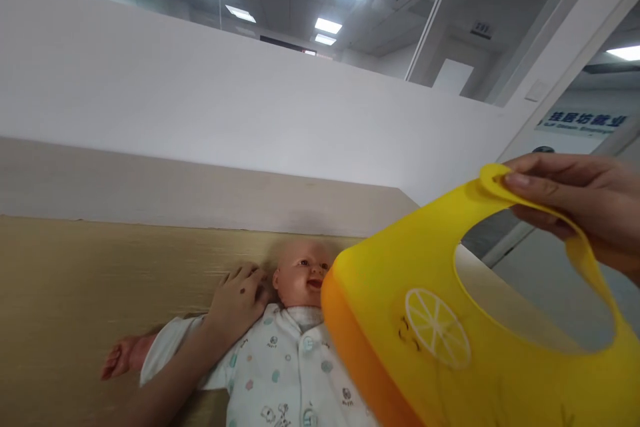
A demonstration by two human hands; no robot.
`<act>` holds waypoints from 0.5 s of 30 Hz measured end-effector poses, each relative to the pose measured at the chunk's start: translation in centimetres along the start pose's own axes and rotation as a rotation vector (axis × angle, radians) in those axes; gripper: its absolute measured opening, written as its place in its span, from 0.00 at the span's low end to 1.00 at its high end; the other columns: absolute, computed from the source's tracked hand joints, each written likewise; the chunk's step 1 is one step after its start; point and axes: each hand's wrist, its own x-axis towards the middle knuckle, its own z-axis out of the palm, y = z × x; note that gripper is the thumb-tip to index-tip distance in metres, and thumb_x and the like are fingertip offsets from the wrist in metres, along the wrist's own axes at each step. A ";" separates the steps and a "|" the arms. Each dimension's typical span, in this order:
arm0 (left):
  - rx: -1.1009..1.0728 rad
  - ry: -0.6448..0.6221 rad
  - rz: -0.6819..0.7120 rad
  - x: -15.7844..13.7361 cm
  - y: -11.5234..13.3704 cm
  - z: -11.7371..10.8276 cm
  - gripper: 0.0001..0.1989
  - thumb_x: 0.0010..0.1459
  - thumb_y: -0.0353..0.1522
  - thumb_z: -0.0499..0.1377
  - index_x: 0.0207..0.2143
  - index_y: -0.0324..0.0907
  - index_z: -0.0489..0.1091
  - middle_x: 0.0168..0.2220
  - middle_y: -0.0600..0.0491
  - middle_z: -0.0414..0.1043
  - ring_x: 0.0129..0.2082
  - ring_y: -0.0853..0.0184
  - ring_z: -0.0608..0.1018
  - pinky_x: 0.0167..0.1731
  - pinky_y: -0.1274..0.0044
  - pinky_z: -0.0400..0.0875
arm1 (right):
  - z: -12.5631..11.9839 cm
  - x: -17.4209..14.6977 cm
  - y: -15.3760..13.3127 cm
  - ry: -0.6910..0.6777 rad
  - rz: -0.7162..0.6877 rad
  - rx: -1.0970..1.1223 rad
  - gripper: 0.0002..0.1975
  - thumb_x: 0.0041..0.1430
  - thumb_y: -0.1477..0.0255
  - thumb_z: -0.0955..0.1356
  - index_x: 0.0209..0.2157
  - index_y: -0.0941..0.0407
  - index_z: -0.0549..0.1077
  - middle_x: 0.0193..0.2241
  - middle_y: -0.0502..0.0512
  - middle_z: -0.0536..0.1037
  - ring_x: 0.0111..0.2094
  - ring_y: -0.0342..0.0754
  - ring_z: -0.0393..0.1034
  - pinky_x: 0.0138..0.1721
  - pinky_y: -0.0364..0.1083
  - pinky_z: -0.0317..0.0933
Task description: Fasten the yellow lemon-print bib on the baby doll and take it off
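Up close to the camera, a bright yellow silicone bib with a white lemon-slice print and an orange-shaded catch pocket along its lower edge fills the lower right of the view. The right hand holds it up in the air by the end of one neck strap, thumb and fingers pinched shut on the flat tab; the wrist and most of the palm run off the right edge, so only the knuckles and fingers show. The bib's other strap and its bottom are cut off by the frame, and its wide neck opening lets the pale floor behind show through.

Lower down, a plastic baby doll with a bald head lies face up on a light wooden tabletop, head toward the far wall. It wears a white printed romper with small coloured animal motifs. The bib hangs in front of the doll's far shoulder and arm and hides them; whether it touches the doll cannot be told. The doll's near arm stretches out to the left, its pink hand a little blurred. Legs and lower body lie below the picture's edge.

The left hand rests palm down at the doll's neck and shoulder, fingers spread loosely beside the head, gripping nothing. Its forearm crosses the doll's sleeve and covers part of it.

Behind the table stands a low white partition wall, with ceiling lights above.
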 end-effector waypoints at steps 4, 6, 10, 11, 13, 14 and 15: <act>0.031 -0.014 -0.001 -0.1 -0.1 0.1 0.15 0.59 0.29 0.48 0.43 0.40 0.71 0.50 0.45 0.70 0.51 0.58 0.71 0.51 0.67 0.61 | -0.8 0.7 -0.8 0.058 0.108 0.080 0.17 0.37 0.60 0.76 0.27 0.58 0.78 0.20 0.49 0.76 0.17 0.33 0.62 0.17 0.43 0.46; 0.036 -0.014 0.000 -0.1 -0.1 0.1 0.15 0.59 0.29 0.48 0.43 0.40 0.71 0.51 0.45 0.70 0.51 0.58 0.71 0.51 0.66 0.61 | -0.2 1.3 -0.6 0.077 0.126 0.093 0.14 0.41 0.63 0.74 0.27 0.59 0.78 0.19 0.48 0.74 0.16 0.32 0.60 0.18 0.44 0.46; 0.032 -0.021 0.006 -0.1 0.0 0.0 0.14 0.60 0.29 0.48 0.43 0.40 0.71 0.50 0.46 0.70 0.50 0.59 0.72 0.50 0.67 0.62 | 1.6 2.7 1.2 0.179 0.128 0.163 0.07 0.47 0.70 0.74 0.26 0.59 0.76 0.21 0.48 0.75 0.18 0.34 0.62 0.19 0.41 0.52; 0.035 -0.025 0.005 -0.1 -0.1 0.0 0.14 0.60 0.29 0.48 0.43 0.40 0.71 0.50 0.46 0.70 0.50 0.59 0.72 0.50 0.67 0.63 | 2.1 3.1 1.8 0.225 0.132 0.178 0.07 0.47 0.70 0.74 0.25 0.59 0.75 0.22 0.48 0.75 0.19 0.34 0.63 0.19 0.39 0.54; 0.040 -0.028 0.007 -0.1 -0.2 0.1 0.14 0.60 0.29 0.48 0.42 0.39 0.71 0.50 0.47 0.71 0.50 0.60 0.72 0.50 0.68 0.63 | 2.8 3.8 3.1 0.311 0.149 0.206 0.06 0.47 0.72 0.74 0.24 0.57 0.75 0.23 0.49 0.75 0.19 0.35 0.62 0.17 0.37 0.56; 0.040 -0.025 0.014 -0.1 -0.3 0.2 0.14 0.61 0.29 0.48 0.43 0.39 0.71 0.50 0.47 0.70 0.50 0.60 0.71 0.50 0.68 0.63 | 3.0 4.1 3.8 0.341 0.167 0.217 0.06 0.48 0.73 0.74 0.23 0.57 0.74 0.23 0.49 0.74 0.18 0.35 0.61 0.16 0.36 0.56; 0.040 -0.025 0.020 -0.1 -0.3 0.2 0.14 0.61 0.29 0.48 0.43 0.39 0.71 0.50 0.47 0.70 0.51 0.60 0.71 0.51 0.68 0.63 | 3.1 4.4 4.6 0.358 0.186 0.227 0.06 0.49 0.74 0.73 0.23 0.56 0.74 0.22 0.49 0.73 0.18 0.35 0.60 0.15 0.36 0.55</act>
